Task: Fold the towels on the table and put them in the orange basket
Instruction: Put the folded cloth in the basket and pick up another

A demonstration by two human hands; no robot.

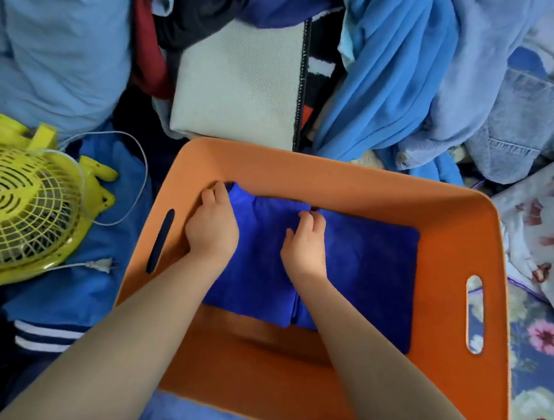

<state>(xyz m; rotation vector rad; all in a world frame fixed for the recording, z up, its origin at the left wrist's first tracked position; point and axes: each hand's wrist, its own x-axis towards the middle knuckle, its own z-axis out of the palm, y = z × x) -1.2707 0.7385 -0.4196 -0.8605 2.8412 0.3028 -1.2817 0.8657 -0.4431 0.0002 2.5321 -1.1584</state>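
Both my hands reach down into the orange basket (pixel 452 249). Two folded dark blue towels lie side by side on its floor against the far wall. My left hand (pixel 214 223) rests on the left towel (pixel 255 276) at its far left corner, fingers bent over the edge by the basket wall. My right hand (pixel 304 243) rests on the same towel's right edge, fingers curled down into the gap beside the right towel (pixel 375 271). How firmly either hand grips the cloth is hidden.
A yellow table fan (pixel 16 203) with a loose white cord lies left of the basket. Piles of blue and grey clothes (pixel 401 86) and a white folded cloth (pixel 240 86) crowd the far side. Floral bedding (pixel 552 245) lies to the right.
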